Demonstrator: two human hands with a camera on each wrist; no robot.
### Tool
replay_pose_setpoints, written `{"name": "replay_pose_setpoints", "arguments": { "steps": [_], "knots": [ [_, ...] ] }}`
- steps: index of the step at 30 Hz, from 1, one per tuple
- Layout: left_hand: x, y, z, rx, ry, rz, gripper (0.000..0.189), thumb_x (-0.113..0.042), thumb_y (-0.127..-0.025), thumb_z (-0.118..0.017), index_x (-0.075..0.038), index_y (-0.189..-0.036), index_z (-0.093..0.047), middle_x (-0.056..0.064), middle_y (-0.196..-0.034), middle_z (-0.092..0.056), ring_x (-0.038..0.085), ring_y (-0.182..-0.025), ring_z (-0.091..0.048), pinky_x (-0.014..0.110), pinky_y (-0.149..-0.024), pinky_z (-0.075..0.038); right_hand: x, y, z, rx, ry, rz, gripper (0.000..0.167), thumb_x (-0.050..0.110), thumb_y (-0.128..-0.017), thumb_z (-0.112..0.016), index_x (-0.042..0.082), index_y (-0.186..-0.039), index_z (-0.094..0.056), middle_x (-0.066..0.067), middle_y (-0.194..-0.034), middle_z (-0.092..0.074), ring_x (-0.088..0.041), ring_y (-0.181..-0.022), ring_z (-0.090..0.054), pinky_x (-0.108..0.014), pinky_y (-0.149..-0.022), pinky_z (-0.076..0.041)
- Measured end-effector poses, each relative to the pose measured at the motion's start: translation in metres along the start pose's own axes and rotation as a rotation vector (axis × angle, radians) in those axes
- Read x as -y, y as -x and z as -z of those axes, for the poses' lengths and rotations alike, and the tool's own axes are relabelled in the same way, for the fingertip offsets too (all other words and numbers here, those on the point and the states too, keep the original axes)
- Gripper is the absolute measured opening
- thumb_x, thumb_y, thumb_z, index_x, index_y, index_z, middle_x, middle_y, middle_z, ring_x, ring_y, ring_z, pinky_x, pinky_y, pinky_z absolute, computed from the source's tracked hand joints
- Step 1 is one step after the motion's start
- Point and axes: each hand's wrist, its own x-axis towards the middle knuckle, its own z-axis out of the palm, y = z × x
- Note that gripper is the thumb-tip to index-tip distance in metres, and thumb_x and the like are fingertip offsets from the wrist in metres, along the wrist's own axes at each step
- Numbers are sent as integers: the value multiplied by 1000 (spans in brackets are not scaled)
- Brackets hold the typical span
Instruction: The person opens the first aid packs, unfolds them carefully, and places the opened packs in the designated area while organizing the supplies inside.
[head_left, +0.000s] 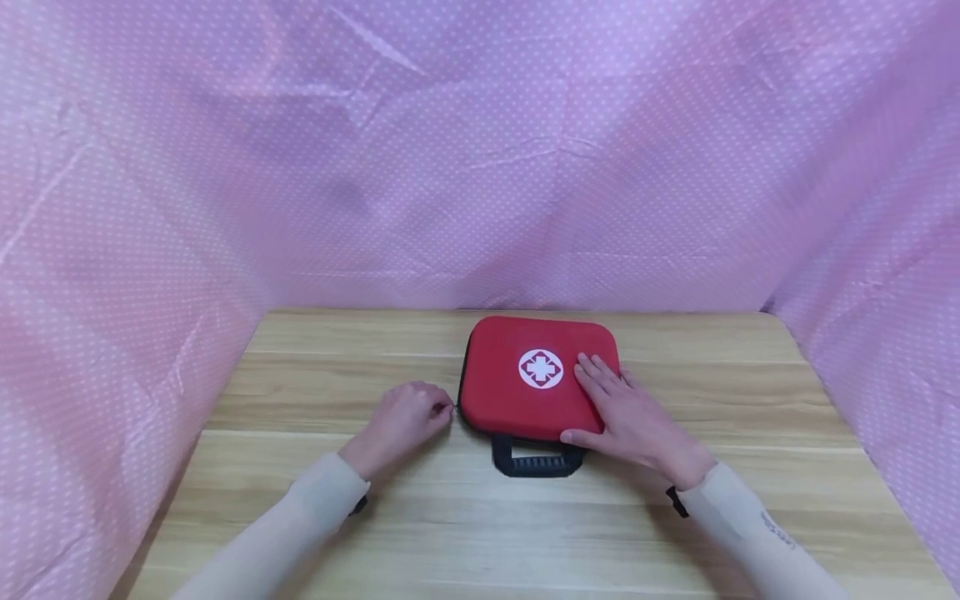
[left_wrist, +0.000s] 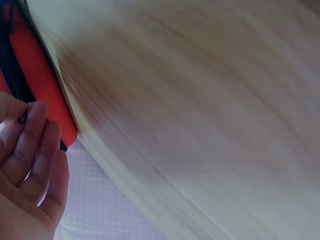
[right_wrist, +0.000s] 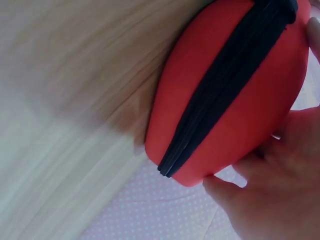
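A red zip-up first aid case (head_left: 491, 367) with a white cross emblem lies on the wooden table, its black carry handle (head_left: 537, 467) toward me. At the case's left side, my left hand (head_left: 408, 419) pinches a small zipper pull (left_wrist: 22, 119) between thumb and forefinger. My right hand (head_left: 628, 422) rests with spread fingers on the lid's right part, the thumb near the front edge by the handle. In the right wrist view, the black zipper band (right_wrist: 215, 95) runs closed along the side of the case.
Wooden tabletop (head_left: 300, 383) surrounds the case on the left, front and right. Pink dotted cloth (head_left: 480, 167) hangs behind the table and along both sides. A dark strap (head_left: 677, 502) shows at the right wrist.
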Motion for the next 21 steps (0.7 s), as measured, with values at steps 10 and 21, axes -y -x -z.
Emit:
{"name": "replay_pose_setpoints", "arguments": {
  "steps": [10, 21],
  "knots": [
    [-7, 6, -6, -78, -84, -88, 10, -8, -84, -76, -16, -79, -78, -4, -77, -72, 16, -71, -69, 35, -61, -57, 6, 1, -1, -30, 95, 2, 103, 71, -88, -65, -3, -156, -41, -22, -164, -35, -41, -151, -33, -62, -117, -31],
    [-30, 17, -14, 5, -105, -164, 8, -14, -88, -77, -16, -81, -78, -5, -74, -71, 11, -67, -64, 29, -63, -55, 8, 0, -3, -36, 124, -5, 101, 69, -89, -65, -2, -156, -42, -22, -163, -36, -40, -151, -33, -62, -116, -33]
  ]
}}
